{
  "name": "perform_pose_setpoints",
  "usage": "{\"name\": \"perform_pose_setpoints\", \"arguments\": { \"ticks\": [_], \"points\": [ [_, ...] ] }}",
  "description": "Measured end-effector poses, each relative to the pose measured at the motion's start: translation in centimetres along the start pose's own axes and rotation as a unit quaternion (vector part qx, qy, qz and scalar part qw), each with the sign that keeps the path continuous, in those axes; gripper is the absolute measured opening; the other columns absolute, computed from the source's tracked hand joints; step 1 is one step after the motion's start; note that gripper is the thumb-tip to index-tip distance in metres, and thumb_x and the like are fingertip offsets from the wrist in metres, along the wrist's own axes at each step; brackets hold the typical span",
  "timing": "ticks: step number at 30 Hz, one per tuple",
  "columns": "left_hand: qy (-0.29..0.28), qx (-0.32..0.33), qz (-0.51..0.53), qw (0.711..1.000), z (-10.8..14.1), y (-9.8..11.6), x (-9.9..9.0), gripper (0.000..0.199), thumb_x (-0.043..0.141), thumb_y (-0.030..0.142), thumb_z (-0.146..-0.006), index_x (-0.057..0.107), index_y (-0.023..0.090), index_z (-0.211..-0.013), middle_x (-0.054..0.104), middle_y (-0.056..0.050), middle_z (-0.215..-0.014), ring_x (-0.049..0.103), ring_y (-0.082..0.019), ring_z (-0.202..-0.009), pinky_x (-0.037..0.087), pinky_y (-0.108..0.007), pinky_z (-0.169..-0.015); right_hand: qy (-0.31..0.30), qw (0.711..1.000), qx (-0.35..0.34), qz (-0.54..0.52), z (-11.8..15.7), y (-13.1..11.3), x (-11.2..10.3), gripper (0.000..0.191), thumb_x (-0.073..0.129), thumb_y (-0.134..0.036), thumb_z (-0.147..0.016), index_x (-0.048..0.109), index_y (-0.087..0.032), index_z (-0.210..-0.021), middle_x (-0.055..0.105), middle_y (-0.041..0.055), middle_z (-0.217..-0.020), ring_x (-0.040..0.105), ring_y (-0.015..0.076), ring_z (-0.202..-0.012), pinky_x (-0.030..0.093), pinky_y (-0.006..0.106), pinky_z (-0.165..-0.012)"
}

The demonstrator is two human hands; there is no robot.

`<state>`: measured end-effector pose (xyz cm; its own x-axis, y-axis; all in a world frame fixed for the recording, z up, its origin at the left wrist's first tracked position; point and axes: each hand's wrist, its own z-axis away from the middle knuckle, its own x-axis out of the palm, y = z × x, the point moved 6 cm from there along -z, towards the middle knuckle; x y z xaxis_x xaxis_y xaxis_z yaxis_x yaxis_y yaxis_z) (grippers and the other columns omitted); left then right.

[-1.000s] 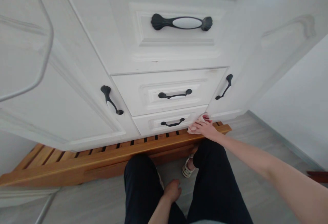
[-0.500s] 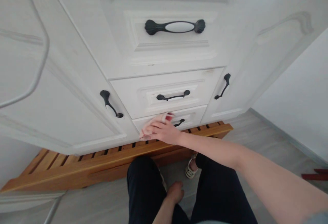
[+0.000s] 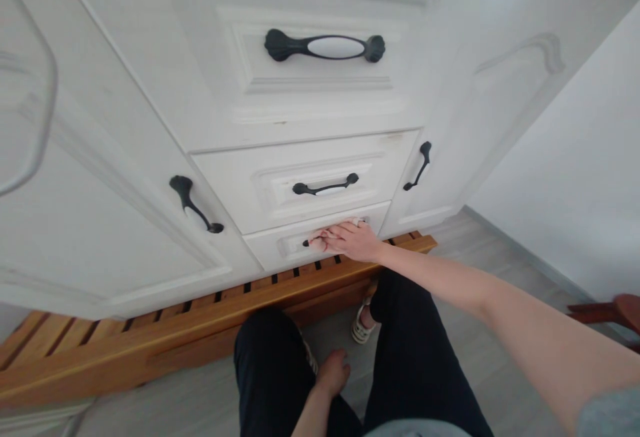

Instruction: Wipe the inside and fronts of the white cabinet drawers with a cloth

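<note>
My right hand (image 3: 357, 240) presses a crumpled pale pink cloth (image 3: 324, 240) against the lowest white drawer (image 3: 265, 247). The cloth and fingers cover most of that drawer's dark handle (image 3: 305, 243), leaving only its ends in sight. Just above is the middle drawer, whose dark handle (image 3: 325, 188) has a white inlay. Low between my knees hangs my left hand (image 3: 333, 372), its fingers loosely curled with nothing visible in them.
A large top drawer handle (image 3: 325, 46) and side door handles (image 3: 196, 205) (image 3: 417, 166) stick out from the cabinet. Beneath the cabinet runs a slatted wooden platform (image 3: 210, 320). A pale wall (image 3: 565, 144) and a reddish-brown wooden piece (image 3: 607, 310) stand on the right. A light cable-like loop (image 3: 47, 104) crosses the left.
My right hand has slid the cloth rightward along the bottom drawer, from its left part onto the handle. The view has shifted slightly. My left hand stays between my knees.
</note>
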<state>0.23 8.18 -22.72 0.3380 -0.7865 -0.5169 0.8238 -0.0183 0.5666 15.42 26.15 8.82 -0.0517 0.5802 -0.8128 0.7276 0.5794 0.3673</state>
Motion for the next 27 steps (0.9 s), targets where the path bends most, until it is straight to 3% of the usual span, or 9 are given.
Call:
{"name": "perform_pose_setpoints", "arguments": {
  "ticks": [5,7,10,12,14,17,19,22,27],
  "points": [
    [0.01,-0.003,0.0,1.0,0.0,-0.2,-0.2,0.04,0.061,0.042,-0.095,0.06,0.02,-0.128,0.061,-0.009,-0.135,0.058,-0.025,-0.126,0.045,-0.052,-0.11,-0.075,0.988,0.137,-0.019,6.5,4.1,1.8,0.038,0.056,-0.024,-0.097,0.063,-0.035,-0.133,0.06,0.0052,-0.141,0.049,0.0233,-0.126,0.036,0.038,-0.099],
    [0.01,-0.004,-0.002,1.0,0.0,-0.2,-0.2,0.039,0.061,0.042,-0.095,0.06,0.019,-0.126,0.062,-0.009,-0.133,0.058,-0.025,-0.126,0.045,-0.052,-0.11,-0.103,0.979,0.175,-0.035,9.1,4.0,2.6,0.04,0.056,-0.019,-0.096,0.065,-0.035,-0.131,0.061,0.0052,-0.14,0.051,0.0234,-0.125,0.038,0.039,-0.1],
    [0.006,-0.01,-0.009,1.0,0.2,-0.1,-0.1,0.038,0.062,0.04,-0.095,0.061,0.019,-0.126,0.063,-0.009,-0.132,0.059,-0.024,-0.125,0.045,-0.051,-0.11,-0.111,0.974,0.191,-0.047,11.7,2.1,3.0,0.04,0.054,-0.011,-0.094,0.07,-0.032,-0.123,0.07,0.0038,-0.121,0.057,0.0203,-0.111,0.044,0.036,-0.093],
    [-0.002,-0.015,-0.015,1.0,0.4,-0.1,0.1,0.038,0.061,0.04,-0.095,0.061,0.019,-0.127,0.063,-0.009,-0.132,0.059,-0.024,-0.124,0.045,-0.051,-0.11,-0.104,0.97,0.211,-0.053,12.2,1.2,2.6,0.037,0.052,-0.012,-0.094,0.074,-0.031,-0.116,0.071,0.0037,-0.115,0.059,0.0205,-0.107,0.046,0.036,-0.09],
    [-0.012,-0.018,-0.022,1.0,0.5,0.0,0.1,0.039,0.061,0.04,-0.095,0.06,0.02,-0.128,0.063,-0.009,-0.135,0.059,-0.024,-0.126,0.044,-0.05,-0.111,-0.079,0.966,0.238,-0.06,11.6,1.5,1.6,0.038,0.051,-0.015,-0.096,0.072,-0.033,-0.121,0.067,0.0045,-0.123,0.056,0.023,-0.116,0.046,0.039,-0.094],
    [-0.025,-0.018,-0.033,0.999,0.3,0.2,0.0,0.04,0.06,0.042,-0.095,0.06,0.02,-0.129,0.061,-0.009,-0.137,0.056,-0.025,-0.13,0.041,-0.05,-0.113,0.023,0.953,0.296,-0.064,9.6,4.5,-0.5,0.04,0.05,-0.019,-0.098,0.067,-0.033,-0.131,0.058,0.0078,-0.138,0.045,0.0277,-0.133,0.041,0.047,-0.108],
    [-0.031,-0.019,-0.04,0.999,0.1,0.3,-0.1,0.04,0.06,0.044,-0.095,0.06,0.021,-0.128,0.062,-0.009,-0.136,0.055,-0.025,-0.13,0.04,-0.05,-0.113,0.086,0.933,0.345,-0.055,8.7,6.9,-0.8,0.036,0.05,-0.02,-0.098,0.07,-0.027,-0.127,0.054,0.012,-0.14,0.042,0.0292,-0.136,0.039,0.05,-0.113],
    [-0.034,-0.024,-0.046,0.998,0.1,0.5,-0.1,0.039,0.061,0.043,-0.094,0.06,0.02,-0.127,0.062,-0.009,-0.135,0.057,-0.025,-0.128,0.043,-0.05,-0.112,0.075,0.924,0.371,-0.046,9.0,8.0,1.3,0.027,0.054,-0.024,-0.098,0.075,-0.026,-0.115,0.056,0.0124,-0.134,0.043,0.0285,-0.132,0.039,0.051,-0.114],
    [-0.024,-0.021,-0.039,0.999,0.5,0.4,-0.1,0.041,0.061,0.041,-0.095,0.059,0.02,-0.13,0.06,-0.01,-0.138,0.056,-0.025,-0.13,0.042,-0.052,-0.113,-0.004,0.943,0.323,-0.085,12.3,3.5,5.6,0.029,0.055,-0.018,-0.096,0.076,-0.034,-0.109,0.06,0.0054,-0.126,0.049,0.023,-0.121,0.048,0.044,-0.106]
  ]
}}
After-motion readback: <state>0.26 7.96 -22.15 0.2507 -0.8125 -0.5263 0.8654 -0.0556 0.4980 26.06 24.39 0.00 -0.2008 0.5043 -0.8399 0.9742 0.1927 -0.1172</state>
